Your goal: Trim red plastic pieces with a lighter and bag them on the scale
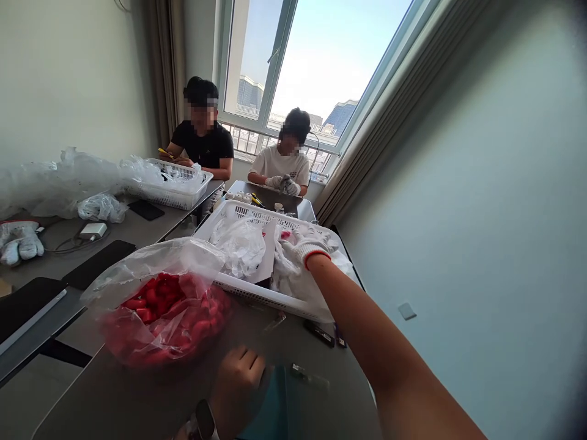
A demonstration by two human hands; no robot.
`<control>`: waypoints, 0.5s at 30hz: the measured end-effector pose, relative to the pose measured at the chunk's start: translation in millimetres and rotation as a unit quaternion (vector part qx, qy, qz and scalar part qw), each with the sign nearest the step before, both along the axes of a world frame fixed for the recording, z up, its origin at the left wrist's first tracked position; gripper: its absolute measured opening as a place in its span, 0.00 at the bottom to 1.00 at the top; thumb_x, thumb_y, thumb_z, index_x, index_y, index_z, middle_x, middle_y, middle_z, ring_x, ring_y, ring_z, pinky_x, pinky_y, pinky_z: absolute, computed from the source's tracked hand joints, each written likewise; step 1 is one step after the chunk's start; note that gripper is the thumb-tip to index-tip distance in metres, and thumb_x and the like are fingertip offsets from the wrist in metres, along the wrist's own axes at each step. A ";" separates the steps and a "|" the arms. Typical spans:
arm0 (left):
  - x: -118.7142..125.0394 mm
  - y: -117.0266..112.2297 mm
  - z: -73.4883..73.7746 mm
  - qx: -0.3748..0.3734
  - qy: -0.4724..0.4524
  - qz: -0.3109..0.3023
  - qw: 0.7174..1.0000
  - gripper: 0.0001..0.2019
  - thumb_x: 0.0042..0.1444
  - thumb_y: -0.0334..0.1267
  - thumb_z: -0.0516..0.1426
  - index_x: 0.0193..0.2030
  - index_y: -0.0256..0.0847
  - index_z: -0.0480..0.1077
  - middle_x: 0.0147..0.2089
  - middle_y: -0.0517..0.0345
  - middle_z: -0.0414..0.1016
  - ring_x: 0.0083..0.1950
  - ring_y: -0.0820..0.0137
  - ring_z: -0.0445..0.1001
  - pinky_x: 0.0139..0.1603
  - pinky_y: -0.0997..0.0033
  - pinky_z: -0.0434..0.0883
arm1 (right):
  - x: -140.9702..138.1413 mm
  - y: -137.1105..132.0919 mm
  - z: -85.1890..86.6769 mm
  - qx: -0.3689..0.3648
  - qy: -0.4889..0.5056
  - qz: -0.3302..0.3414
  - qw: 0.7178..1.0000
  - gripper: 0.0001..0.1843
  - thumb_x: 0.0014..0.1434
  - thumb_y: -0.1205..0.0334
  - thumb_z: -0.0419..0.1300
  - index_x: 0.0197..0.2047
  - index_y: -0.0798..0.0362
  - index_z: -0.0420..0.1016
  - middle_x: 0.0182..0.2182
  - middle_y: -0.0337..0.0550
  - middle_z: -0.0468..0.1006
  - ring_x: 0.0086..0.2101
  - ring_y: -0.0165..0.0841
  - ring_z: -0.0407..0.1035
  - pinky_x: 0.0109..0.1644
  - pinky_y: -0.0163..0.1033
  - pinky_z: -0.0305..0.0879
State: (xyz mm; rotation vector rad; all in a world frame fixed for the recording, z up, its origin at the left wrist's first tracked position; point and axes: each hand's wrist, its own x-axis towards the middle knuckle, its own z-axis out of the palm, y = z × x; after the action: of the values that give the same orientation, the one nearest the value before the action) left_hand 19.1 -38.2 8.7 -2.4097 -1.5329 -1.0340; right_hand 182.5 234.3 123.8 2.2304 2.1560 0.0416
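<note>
My right hand (312, 245), in a white knit glove with a red cuff, reaches into the right part of a white plastic basket (284, 301). Its fingers are spread over white bags (293, 278), near a small red piece (285, 234). Bare and wearing a watch, my left hand (241, 376) rests low over the table with its fingers curled; what they hold, if anything, is hidden. Beside it lies a teal flat thing (274, 403). A clear plastic bag (183, 253) full of glossy red pieces (160, 299) stands left of the basket.
Crumpled clear plastic (238, 244) fills the basket's left part. Dark markers (320, 334) and a small clear packet (309, 376) lie on the table (178, 400). Two people sit across; one wears gloves. Another basket (172, 197), a phone (145, 209) and gloves (21, 241) occupy the left table.
</note>
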 end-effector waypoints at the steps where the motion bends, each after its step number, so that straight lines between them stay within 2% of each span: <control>1: 0.4 0.1 -2.0 0.003 0.004 0.000 1.000 0.11 0.55 0.24 0.53 0.24 0.41 0.63 0.24 0.58 0.70 0.26 0.65 0.67 0.25 0.67 0.59 | 5.5 1.3 -4.0 -0.001 0.009 -0.015 1.000 0.49 0.54 0.30 0.48 0.72 0.42 0.42 0.71 0.48 0.38 0.65 0.61 0.38 0.62 0.70 0.39; 5: 1.0 0.2 -9.2 0.005 0.014 0.001 1.000 0.14 0.54 0.19 0.49 0.24 0.40 0.63 0.24 0.59 0.69 0.26 0.67 0.67 0.25 0.67 0.59 | 23.9 4.3 -17.6 -0.004 0.046 -0.077 0.996 0.52 0.51 0.28 0.49 0.72 0.39 0.36 0.71 0.46 0.34 0.65 0.59 0.39 0.62 0.69 0.39; 10: 1.1 0.0 -12.7 -0.015 0.008 -0.001 1.000 0.14 0.53 0.18 0.48 0.26 0.40 0.63 0.26 0.58 0.69 0.27 0.66 0.67 0.26 0.67 0.59 | 25.6 6.9 -29.7 -0.014 0.052 -0.070 0.996 0.53 0.50 0.29 0.51 0.72 0.38 0.33 0.71 0.44 0.33 0.65 0.57 0.39 0.63 0.66 0.42; 15: 0.6 1.6 -5.6 -0.010 -0.025 0.014 1.000 0.12 0.56 0.21 0.48 0.28 0.40 0.64 0.29 0.56 0.67 0.31 0.65 0.66 0.30 0.67 0.61 | 24.3 7.5 -34.2 -0.029 0.064 -0.088 0.994 0.56 0.48 0.28 0.53 0.72 0.38 0.34 0.71 0.45 0.33 0.66 0.60 0.36 0.63 0.67 0.41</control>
State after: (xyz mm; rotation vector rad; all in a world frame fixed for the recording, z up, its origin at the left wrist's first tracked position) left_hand 19.7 -36.7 3.1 -2.3872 -1.5950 -1.0859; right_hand 206.8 241.8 89.7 2.4412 1.9799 -0.1722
